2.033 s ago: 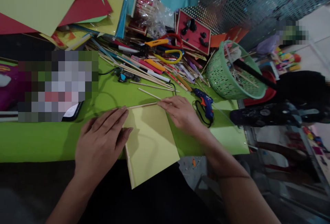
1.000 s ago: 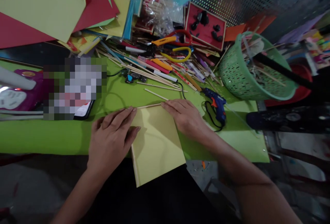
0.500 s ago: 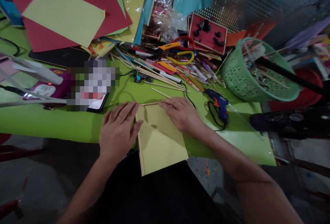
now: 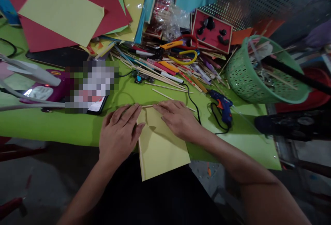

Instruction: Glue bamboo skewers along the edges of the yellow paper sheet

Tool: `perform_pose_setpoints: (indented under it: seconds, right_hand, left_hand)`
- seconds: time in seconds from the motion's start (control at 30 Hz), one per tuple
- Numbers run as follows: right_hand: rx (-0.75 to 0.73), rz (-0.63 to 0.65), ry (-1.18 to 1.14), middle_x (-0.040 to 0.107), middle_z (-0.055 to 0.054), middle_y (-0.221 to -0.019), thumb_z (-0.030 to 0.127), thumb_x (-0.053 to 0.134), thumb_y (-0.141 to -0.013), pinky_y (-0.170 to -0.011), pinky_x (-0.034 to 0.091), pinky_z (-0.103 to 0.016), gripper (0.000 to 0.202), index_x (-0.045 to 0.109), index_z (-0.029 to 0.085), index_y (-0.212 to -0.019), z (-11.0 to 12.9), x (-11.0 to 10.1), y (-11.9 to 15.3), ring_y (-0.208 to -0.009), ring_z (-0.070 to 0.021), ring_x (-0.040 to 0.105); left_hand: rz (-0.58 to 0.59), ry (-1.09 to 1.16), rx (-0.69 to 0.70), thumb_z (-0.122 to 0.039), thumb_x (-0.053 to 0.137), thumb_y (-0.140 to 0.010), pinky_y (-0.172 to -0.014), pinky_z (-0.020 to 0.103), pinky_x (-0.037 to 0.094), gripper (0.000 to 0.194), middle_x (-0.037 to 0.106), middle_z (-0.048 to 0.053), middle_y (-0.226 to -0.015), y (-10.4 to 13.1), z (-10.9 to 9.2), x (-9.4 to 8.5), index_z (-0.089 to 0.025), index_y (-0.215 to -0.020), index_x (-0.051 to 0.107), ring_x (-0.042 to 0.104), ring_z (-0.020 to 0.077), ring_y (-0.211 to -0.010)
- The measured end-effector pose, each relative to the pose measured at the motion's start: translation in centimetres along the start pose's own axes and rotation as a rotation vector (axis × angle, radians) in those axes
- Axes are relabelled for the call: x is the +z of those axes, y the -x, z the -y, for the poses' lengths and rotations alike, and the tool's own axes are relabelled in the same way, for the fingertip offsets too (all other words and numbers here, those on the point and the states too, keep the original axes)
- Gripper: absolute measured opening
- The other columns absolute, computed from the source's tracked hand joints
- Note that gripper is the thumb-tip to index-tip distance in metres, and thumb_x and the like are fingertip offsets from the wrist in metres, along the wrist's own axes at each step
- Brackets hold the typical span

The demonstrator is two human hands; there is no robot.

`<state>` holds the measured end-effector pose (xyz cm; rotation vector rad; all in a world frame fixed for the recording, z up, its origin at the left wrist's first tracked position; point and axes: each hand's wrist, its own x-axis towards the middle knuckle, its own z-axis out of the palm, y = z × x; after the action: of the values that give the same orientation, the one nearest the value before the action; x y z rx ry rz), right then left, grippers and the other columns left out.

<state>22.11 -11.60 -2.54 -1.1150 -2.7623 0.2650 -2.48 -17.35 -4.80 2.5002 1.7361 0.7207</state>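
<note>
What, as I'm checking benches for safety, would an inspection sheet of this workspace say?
Surface: bright green tabletop; spills, nothing seen.
Work in hand: yellow card, thin stick along its top edge.
Clutter: loose sticks, markers, scissors heaped beyond the card; hot glue gun lying near.
Hands: left hand and right hand on the card's upper part.
Cables: black cord running beside the right hand.
Surroundings: perforated panel behind; orange scrap on the floor.

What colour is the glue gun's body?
The glue gun is dark blue, best seen in the head view.
</note>
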Motion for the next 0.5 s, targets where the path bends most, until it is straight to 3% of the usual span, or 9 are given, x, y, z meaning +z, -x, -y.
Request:
perform_pose_setpoints:
  seconds: [0.3,0.5]
  right_hand:
    - [0.032,0.01,0.033,0.065,-0.016,-0.142,0.023,0.045,-0.108,-0.107,0.046,-0.051,0.046,0.054,0.017,-0.153,0.65,-0.08,-0.23,-0.13,-0.0309,0.056]
    - [0.046,-0.037,0.005,0.063,-0.016,-0.144,0.026,0.048,-0.107,-0.108,0.045,-0.053,0.051,0.048,0.021,-0.157,0.36,0.01,0.16,-0.134,-0.0323,0.054]
  left_hand:
    - [-0.012,0.004,-0.018,-0.033,0.056,-0.103,-0.109,0.053,0.043,0.048,0.065,0.005,-0.149,-0.03,0.02,-0.01,-0.022,-0.15,0.055,0.059,0.0337,-0.136]
    - [-0.173,0.123,-0.075,-0.027,0.055,-0.102,-0.119,0.049,0.043,0.055,0.06,0.011,-0.154,0.55,0.63,0.49,-0.022,-0.156,0.048,0.056,0.0299,-0.141]
